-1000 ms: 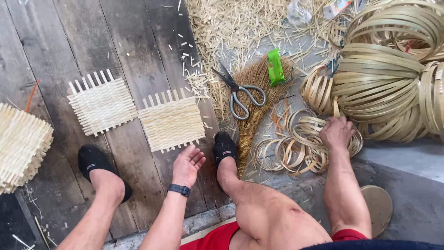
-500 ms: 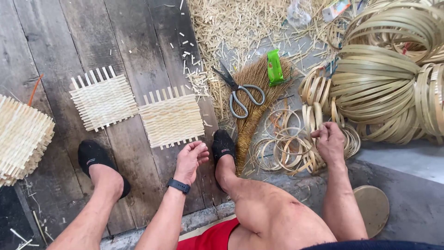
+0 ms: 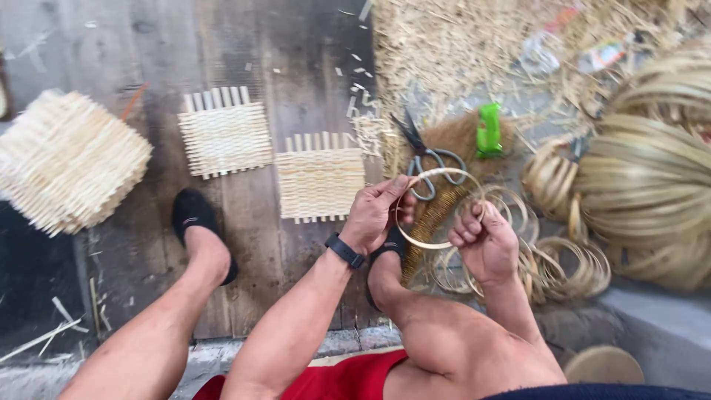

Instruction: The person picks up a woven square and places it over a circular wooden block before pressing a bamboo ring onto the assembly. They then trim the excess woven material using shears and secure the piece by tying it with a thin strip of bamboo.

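1. The left hand (image 3: 378,211) is reaching in from the lower middle with a black wristband (image 3: 344,250) on the wrist, and its fingers are pinching the left side of a thin bamboo ring (image 3: 415,241)
2. The right hand (image 3: 483,241) is coming up beside it, its fingers curling closed around the ring's right side, so both hands are gripping the same hoop between them, above the right foot
3. The person is sitting with bare legs apart, black slippers (image 3: 198,222) resting on a dark wooden plank floor (image 3: 148,44)
4. Two flat woven mats (image 3: 320,184) are lying side by side on the planks, with a woven basket piece (image 3: 67,159) at the left
5. Scissors (image 3: 422,152) and a green lighter (image 3: 489,130) are lying just beyond the hands, amid straw scraps (image 3: 452,44)
6. Loose rings (image 3: 563,267) are piling up to the right of the hands, next to big coils of bamboo strip (image 3: 652,185)
7. The held ring is facing roughly up toward the camera, slightly oval, its longer span running left to right between the hands
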